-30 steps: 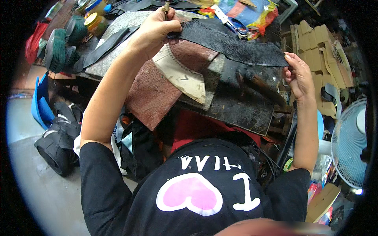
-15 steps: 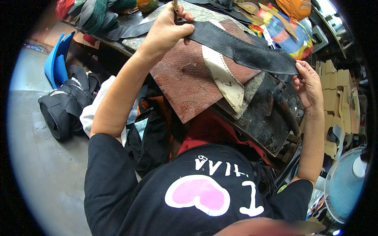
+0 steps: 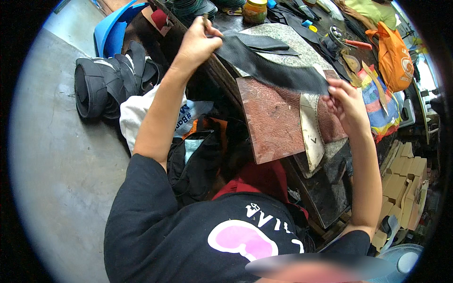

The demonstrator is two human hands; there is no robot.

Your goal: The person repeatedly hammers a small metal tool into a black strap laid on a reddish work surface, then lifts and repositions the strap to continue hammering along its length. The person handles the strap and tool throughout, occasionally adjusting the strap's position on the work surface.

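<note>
A curved black leather strip (image 3: 271, 70) hangs stretched between my two hands above the worktable. My left hand (image 3: 199, 43) pinches its left end, and a thin brownish stick-like tool juts up from the same fist. At the other end my right hand (image 3: 347, 101) is closed on the strip with bent fingers. Below it lies a reddish-brown board (image 3: 271, 120). A curved cream pattern piece (image 3: 310, 134) with marks along its edge rests on that board. Farther back another black leather piece (image 3: 262, 42) lies on a speckled stone slab (image 3: 302, 61).
A jar (image 3: 255, 12) stands at the back. On the right are an orange bag (image 3: 394, 56), a colourful plastic bag (image 3: 382, 108), stacked cardboard (image 3: 398, 179) and a fan (image 3: 406, 262). Black rolled material (image 3: 96, 87) and a blue curved sheet (image 3: 113, 30) sit left of the table.
The view has shifted, showing more of the table's far side. My right hand has come closer to my left, and the strip between them now sags and curves.
</note>
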